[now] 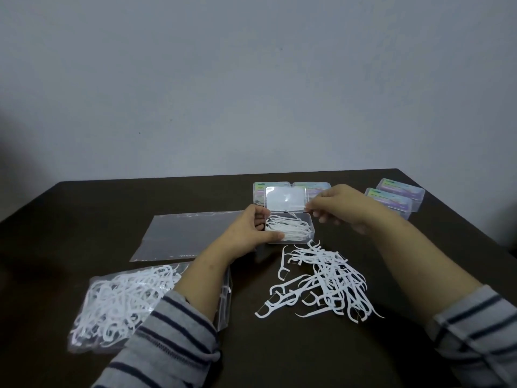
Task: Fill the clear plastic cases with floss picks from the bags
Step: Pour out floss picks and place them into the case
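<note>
While the open clear case [289,226] sits mid-table with its lid [285,200] tipped up and back, the left hand [249,233] grips its left end, thumb along the front wall, probably to keep the light box from sliding. The right hand [340,205] hovers at the case's right rim, fingers curled down and fingertips pinched together, seemingly on a single pick [292,214] slanting into the case; the blur leaves this uncertain. Loose floss picks [324,281] lie heaped just in front, within easy reach. A full bag [120,299] rests under the left forearm, an emptied bag [190,236] beyond it, and closed cases [397,198] wait far right.
</note>
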